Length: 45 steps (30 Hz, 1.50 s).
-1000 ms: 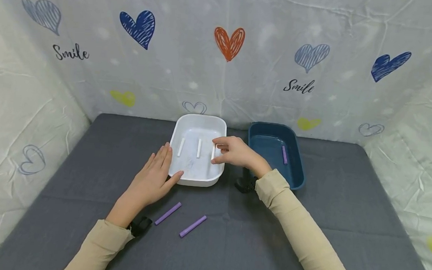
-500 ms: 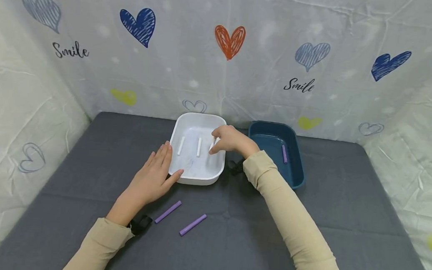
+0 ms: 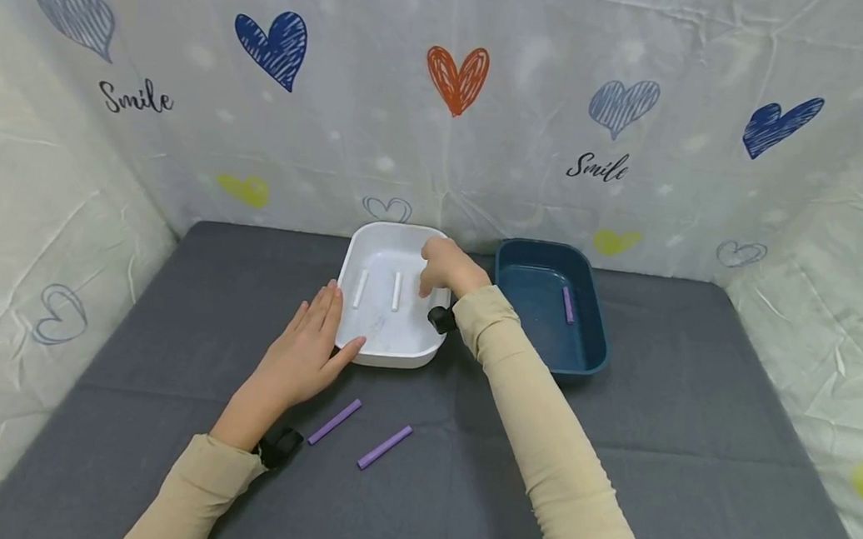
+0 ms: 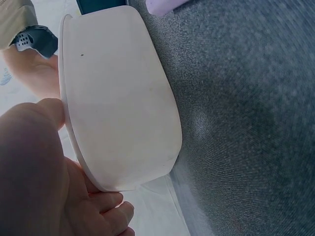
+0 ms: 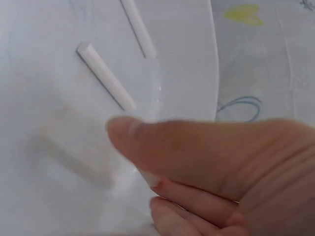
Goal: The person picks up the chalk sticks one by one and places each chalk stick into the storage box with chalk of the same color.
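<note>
My right hand (image 3: 450,267) is over the right side of the white tray (image 3: 380,356), back of the hand up. In the right wrist view it pinches a white chalk stick (image 5: 149,178) between thumb and fingers; most of the stick is hidden, and a stick-like shadow falls on the tray floor. Two more white chalk sticks, one on the left (image 3: 360,288) and one in the middle (image 3: 397,290), lie apart inside the tray. My left hand (image 3: 301,348) rests with straight fingers along the tray's left side, its thumb at the front rim.
A dark blue tray (image 3: 594,331) stands right of the white one, with a purple chalk stick (image 3: 568,304) in it. Two purple sticks, a left one (image 3: 334,421) and a right one (image 3: 385,447), lie on the grey cloth (image 3: 476,490) in front. A printed curtain (image 3: 524,126) hangs behind.
My right hand has moved away from me and turned over the white tray, lifting the right-hand white chalk stick from its place. My left hand has stayed at the tray's side.
</note>
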Each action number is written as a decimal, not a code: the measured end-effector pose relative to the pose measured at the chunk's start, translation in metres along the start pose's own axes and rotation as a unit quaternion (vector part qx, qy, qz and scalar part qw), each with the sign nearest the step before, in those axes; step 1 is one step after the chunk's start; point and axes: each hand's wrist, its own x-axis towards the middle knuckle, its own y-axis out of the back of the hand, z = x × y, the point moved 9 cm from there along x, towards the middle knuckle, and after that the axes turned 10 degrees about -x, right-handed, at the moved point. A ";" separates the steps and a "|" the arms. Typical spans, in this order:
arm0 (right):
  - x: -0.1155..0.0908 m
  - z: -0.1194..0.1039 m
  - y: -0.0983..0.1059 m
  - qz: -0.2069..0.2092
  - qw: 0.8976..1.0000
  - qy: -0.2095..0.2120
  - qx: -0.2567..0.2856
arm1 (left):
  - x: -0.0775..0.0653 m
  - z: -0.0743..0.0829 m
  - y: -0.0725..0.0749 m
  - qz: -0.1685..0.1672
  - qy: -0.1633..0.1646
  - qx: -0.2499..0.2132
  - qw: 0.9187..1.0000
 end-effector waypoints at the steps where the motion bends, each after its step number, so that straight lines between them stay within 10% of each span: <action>1: 0.001 0.000 0.000 0.007 1.000 -0.004 0.001 | 0.000 0.000 0.000 0.000 0.000 0.000 1.000; 30: 0.011 -0.019 -0.029 0.050 0.984 0.015 -0.171 | 0.000 0.001 0.000 -0.003 0.002 0.007 1.000; 45: 0.012 -0.017 -0.030 0.044 0.991 0.009 -0.127 | -0.001 0.001 0.000 -0.003 0.002 0.008 1.000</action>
